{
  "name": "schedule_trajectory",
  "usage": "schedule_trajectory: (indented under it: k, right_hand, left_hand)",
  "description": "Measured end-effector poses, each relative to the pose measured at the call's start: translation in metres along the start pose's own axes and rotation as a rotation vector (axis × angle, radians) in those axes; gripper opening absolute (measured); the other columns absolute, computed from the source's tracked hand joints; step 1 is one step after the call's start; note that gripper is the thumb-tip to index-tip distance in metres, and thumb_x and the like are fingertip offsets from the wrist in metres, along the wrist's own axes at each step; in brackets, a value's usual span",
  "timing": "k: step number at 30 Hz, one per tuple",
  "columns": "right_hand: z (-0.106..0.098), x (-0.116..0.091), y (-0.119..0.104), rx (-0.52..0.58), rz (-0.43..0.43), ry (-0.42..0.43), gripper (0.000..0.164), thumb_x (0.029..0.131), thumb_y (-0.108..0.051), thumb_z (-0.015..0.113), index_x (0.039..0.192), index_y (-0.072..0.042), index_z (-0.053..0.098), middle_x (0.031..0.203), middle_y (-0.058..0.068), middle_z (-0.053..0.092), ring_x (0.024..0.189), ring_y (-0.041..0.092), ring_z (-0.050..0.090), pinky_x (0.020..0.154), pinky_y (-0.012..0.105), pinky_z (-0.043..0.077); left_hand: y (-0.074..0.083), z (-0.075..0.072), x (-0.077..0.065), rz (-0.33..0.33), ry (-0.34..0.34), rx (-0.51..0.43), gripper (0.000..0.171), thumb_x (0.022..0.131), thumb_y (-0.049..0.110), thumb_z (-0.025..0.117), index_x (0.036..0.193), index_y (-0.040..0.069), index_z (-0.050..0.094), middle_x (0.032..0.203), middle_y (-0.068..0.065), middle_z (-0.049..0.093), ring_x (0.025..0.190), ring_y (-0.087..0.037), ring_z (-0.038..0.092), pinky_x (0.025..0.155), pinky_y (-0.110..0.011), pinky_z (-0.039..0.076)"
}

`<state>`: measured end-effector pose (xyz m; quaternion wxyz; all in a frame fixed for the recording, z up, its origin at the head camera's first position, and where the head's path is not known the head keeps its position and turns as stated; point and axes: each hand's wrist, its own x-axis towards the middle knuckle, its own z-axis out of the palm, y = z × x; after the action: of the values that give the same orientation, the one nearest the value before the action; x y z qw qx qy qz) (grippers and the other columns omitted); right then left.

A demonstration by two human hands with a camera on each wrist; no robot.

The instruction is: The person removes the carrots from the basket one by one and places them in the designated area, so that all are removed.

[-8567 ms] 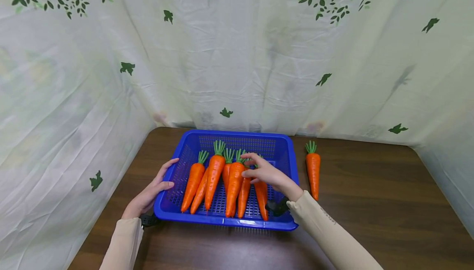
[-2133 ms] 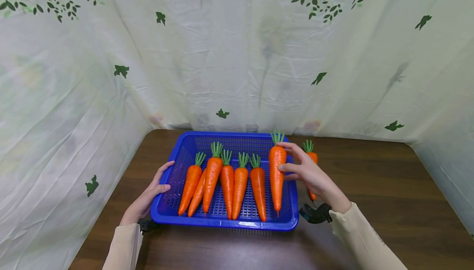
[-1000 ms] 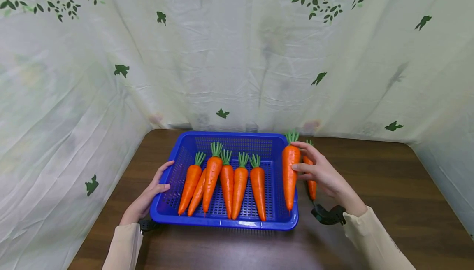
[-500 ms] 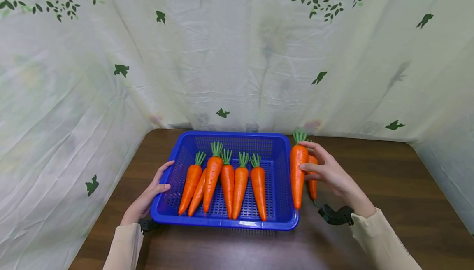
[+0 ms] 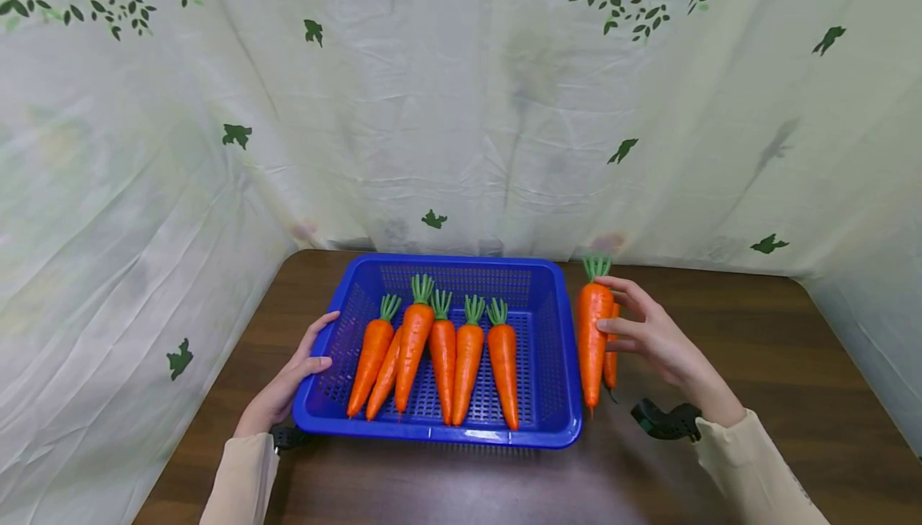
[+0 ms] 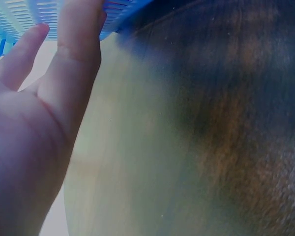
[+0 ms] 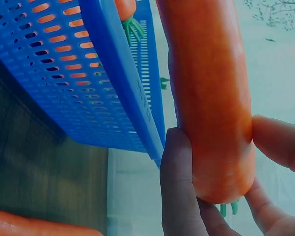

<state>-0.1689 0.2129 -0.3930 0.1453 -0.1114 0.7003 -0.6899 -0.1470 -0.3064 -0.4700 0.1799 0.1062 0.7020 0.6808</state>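
My right hand point(image 5: 651, 333) pinches a large orange carrot point(image 5: 594, 341) with green stems, thumb on one side and fingers on the other. In the right wrist view this carrot point(image 7: 209, 88) hangs beside the basket's outer wall. It stands just right of the basket's rim in the head view, overlapping a second carrot point(image 5: 611, 357) on the table. My left hand point(image 5: 288, 381) holds the left rim of the blue plastic basket point(image 5: 432, 434), thumb and fingertips over the edge. Several carrots point(image 5: 468, 365) lie side by side in the basket, stems toward the back.
The basket stands on a dark brown wooden table point(image 5: 720, 365). A pale cloth point(image 5: 461, 133) with printed leaves hangs behind the table and along its sides. A black wrist device point(image 5: 666, 421) sits below my right hand.
The right hand has lifted one carrot out of the basket and carried it right, past the right rim. The left hand keeps its hold on the basket.
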Motion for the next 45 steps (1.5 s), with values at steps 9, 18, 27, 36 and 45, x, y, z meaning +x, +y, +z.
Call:
schedule_trajectory:
  k: [9, 18, 27, 36, 45]
  right_hand:
    - [-0.009, -0.004, 0.000, -0.017, 0.009, 0.015, 0.057, 0.093, -0.006, 0.057, 0.144, -0.010, 0.033, 0.146, 0.025, 0.023, 0.097, 0.021, 0.059, 0.078, 0.041, 0.053]
    - [-0.020, -0.007, 0.003, -0.051, 0.030, 0.041, 0.056, 0.094, -0.008, 0.056, 0.144, -0.012, 0.032, 0.147, 0.025, 0.020, 0.100, 0.019, 0.057, 0.078, 0.037, 0.052]
    - [-0.024, -0.008, 0.005, -0.054, 0.033, 0.052, 0.056, 0.094, -0.008, 0.056, 0.145, -0.014, 0.033, 0.148, 0.024, 0.020, 0.101, 0.016, 0.055, 0.078, 0.037, 0.052]
    - [-0.033, -0.010, 0.009, -0.058, 0.033, 0.048, 0.055, 0.094, -0.007, 0.055, 0.145, -0.015, 0.033, 0.148, 0.025, 0.018, 0.100, 0.013, 0.057, 0.078, 0.036, 0.052]
    - [-0.041, -0.011, 0.016, -0.063, 0.033, 0.051, 0.054, 0.095, -0.007, 0.054, 0.145, -0.016, 0.033, 0.147, 0.025, 0.020, 0.098, 0.013, 0.058, 0.077, 0.036, 0.053]
  left_hand:
    - [-0.002, -0.001, 0.000, 0.022, -0.013, -0.023, 0.062, 0.096, 0.019, 0.038, 0.150, 0.036, 0.012, 0.147, -0.021, 0.003, 0.120, -0.032, 0.035, 0.086, -0.042, 0.048]
    - [-0.003, -0.002, 0.000, 0.030, -0.019, -0.032, 0.063, 0.096, 0.018, 0.038, 0.150, 0.035, 0.012, 0.146, -0.021, 0.003, 0.119, -0.026, 0.036, 0.088, -0.039, 0.047]
    - [-0.003, -0.002, 0.000, 0.029, -0.025, -0.037, 0.062, 0.096, 0.018, 0.038, 0.150, 0.035, 0.012, 0.146, -0.022, 0.003, 0.119, -0.026, 0.037, 0.088, -0.040, 0.048]
    - [-0.002, -0.001, 0.001, 0.013, -0.005, -0.018, 0.062, 0.096, 0.020, 0.038, 0.150, 0.036, 0.011, 0.148, -0.020, 0.001, 0.123, -0.039, 0.027, 0.087, -0.042, 0.048]
    - [-0.003, -0.002, 0.000, 0.023, -0.016, -0.037, 0.062, 0.096, 0.019, 0.038, 0.150, 0.036, 0.013, 0.146, -0.021, 0.004, 0.119, -0.028, 0.037, 0.087, -0.041, 0.048]
